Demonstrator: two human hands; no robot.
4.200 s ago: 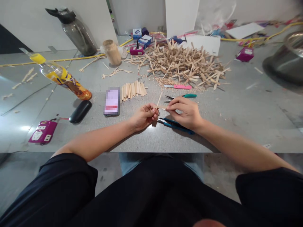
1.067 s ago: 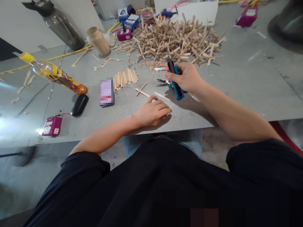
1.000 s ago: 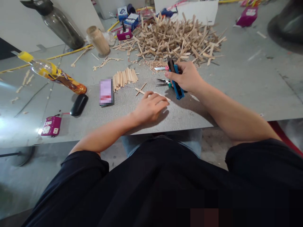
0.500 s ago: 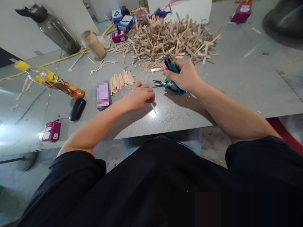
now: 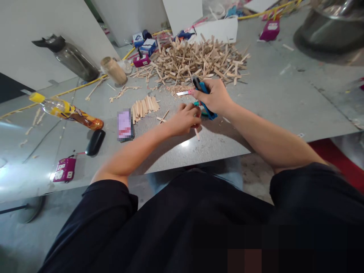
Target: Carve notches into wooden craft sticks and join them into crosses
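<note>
My right hand (image 5: 214,96) is closed round a blue-and-black tool (image 5: 205,99), stapler-like in shape, tilted above the table. Beside it, my left hand (image 5: 186,119) pinches a small wooden stick (image 5: 197,134), whose lower end sticks out below the fingers. Green-handled pliers (image 5: 204,112) lie under the hands, mostly hidden. A pink cutter (image 5: 183,93) with its blade out is partly covered by my right hand. Two crossed wooden sticks (image 5: 163,118) lie left of my left hand, near a row of flat wooden sticks (image 5: 145,108).
A large heap of wooden sticks (image 5: 199,60) covers the back middle. To the left are a phone (image 5: 124,124), a drink bottle (image 5: 68,112), a black case (image 5: 95,143) and a wooden jar (image 5: 114,71). A dark pot (image 5: 321,36) stands at the back right.
The right hand has put down its stick and taken up the blue-and-black tool. The left hand left the crossed sticks on the table, picked up a loose stick and moved right, toward the tool.
</note>
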